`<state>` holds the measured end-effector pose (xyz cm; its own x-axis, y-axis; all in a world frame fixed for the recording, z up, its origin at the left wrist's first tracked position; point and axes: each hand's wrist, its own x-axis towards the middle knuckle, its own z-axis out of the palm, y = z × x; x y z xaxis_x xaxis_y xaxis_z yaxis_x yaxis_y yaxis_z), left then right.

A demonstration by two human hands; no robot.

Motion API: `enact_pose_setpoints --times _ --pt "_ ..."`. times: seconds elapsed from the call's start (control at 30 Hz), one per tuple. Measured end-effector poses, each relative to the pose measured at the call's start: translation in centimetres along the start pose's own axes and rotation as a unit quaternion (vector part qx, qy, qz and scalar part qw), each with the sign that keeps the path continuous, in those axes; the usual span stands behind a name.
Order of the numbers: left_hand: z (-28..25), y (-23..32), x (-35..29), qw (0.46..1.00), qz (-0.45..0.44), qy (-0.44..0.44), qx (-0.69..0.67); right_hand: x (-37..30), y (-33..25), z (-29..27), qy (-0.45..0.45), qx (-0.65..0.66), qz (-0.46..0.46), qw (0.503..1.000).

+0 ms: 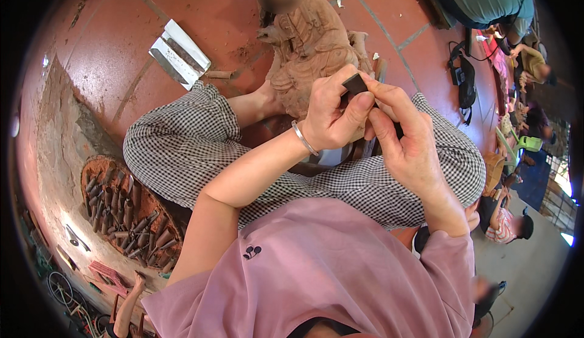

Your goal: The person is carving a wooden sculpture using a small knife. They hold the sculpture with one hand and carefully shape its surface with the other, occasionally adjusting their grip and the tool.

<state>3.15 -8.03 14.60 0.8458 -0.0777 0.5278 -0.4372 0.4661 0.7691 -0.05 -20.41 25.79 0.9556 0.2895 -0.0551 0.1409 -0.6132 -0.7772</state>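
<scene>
A workshop (carved statue (313, 43), clustered tools (115, 202)).

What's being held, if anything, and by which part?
A dark flat piece, pinched below its exposed end by the left hand, the right hand close alongside; lower part hidden.

Red tile floor (234, 6), kinda shiny
Grey grout lines (383, 30) run across it, plain grey floor (538, 259) off to the right, and bright light (563, 184) glares through a barred opening (555, 169) far right.
</scene>
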Motion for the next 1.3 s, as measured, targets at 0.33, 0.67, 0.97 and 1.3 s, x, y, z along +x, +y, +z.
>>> enact_pose_setpoints --times 0.33,0.67,0.97,1.3 --pt "0.6 -0.1 0.2 0.997 -0.006 0.031 0.066 -0.4 0.2 0.0 0.044 0.007 0.009 0.999" --pt "0.7 -1.5 -0.2 0.999 -0.015 0.024 0.022 -0.5 0.5 0.0 0.047 -0.017 -0.052 0.997" --pt "0.6 -1.4 -0.1 0.999 0.002 0.022 0.037 -0.3 0.1 -0.1 0.041 -0.037 -0.045 0.997" --pt "0.6 -0.9 0.1 0.999 0.009 0.029 0.042 -0.2 0.4 0.1 0.052 -0.049 -0.049 0.996"
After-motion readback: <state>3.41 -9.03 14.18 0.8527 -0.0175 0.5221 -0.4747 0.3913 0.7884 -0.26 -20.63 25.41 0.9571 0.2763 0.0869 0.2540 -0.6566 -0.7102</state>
